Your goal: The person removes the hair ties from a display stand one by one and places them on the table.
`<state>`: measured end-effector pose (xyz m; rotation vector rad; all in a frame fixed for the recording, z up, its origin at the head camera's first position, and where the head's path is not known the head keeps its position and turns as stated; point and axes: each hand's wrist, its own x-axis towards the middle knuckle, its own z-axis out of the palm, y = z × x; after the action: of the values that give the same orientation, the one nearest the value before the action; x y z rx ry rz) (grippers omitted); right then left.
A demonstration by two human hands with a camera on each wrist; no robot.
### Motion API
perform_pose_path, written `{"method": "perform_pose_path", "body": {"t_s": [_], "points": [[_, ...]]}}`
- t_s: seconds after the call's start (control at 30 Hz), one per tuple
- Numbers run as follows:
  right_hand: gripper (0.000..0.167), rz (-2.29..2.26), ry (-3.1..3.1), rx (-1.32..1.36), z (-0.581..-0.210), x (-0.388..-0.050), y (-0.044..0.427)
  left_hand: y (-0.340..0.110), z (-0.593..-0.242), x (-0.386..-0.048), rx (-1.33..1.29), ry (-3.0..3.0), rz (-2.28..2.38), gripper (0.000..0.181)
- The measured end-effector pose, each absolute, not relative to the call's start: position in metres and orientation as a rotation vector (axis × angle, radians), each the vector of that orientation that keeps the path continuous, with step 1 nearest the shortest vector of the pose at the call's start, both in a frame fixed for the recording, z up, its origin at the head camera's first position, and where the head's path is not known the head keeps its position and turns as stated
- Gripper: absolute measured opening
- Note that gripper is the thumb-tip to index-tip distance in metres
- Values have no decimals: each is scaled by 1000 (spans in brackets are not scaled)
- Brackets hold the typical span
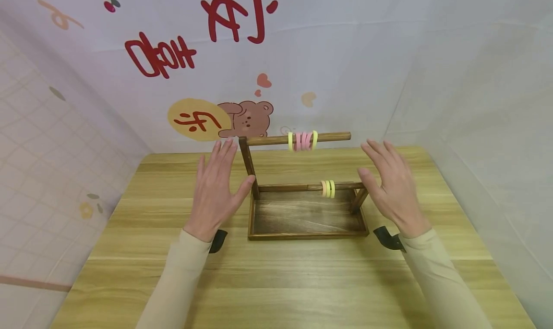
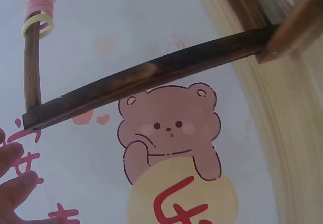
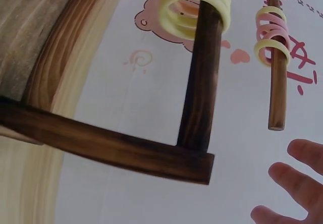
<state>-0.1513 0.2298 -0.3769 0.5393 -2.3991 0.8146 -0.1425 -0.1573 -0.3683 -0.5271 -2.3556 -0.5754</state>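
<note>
A dark wooden stand (image 1: 250, 236) with a shallow tray base carries two bars. Several pink and yellow rings (image 1: 304, 140) hang on the upper bar (image 1: 337, 136), whose right end is free. On the lower bar (image 1: 294, 188) sit a few yellow and peach rings (image 1: 328, 188). Left of the stand, my left hand (image 1: 216, 189) is held with fingers spread, its thumb close to the tall post (image 1: 247, 158); contact cannot be told. My right hand (image 1: 393, 189), fingers extended, is beside the short post (image 1: 359, 200) on the right. Neither hand holds anything.
The stand is on a wood-grain table (image 1: 294, 281). Behind it hangs a pale cloth (image 1: 345, 79) printed with red characters and a bear (image 1: 250, 120). White sheeting (image 1: 497, 127) borders the right side. A black strap piece (image 1: 389, 237) shows at the right wrist.
</note>
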Motion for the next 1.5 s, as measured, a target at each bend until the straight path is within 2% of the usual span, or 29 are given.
{"method": "perform_pose_path", "body": {"t_s": [0.17,0.4,0.57,1.5], "points": [[65,807,-2368,577,-370,-155,223,-153,-362,-154,-552,-2309,-652,74],[65,798,-2363,613,-359,-162,216,-151,-353,-170,-566,-2232,-748,47],[67,766,-2364,654,-353,-169,211,-151,-351,-179,-556,-2180,-806,36],[72,495,-2461,894,-328,-206,181,-151,-353,-192,-536,-2151,-784,22]]}}
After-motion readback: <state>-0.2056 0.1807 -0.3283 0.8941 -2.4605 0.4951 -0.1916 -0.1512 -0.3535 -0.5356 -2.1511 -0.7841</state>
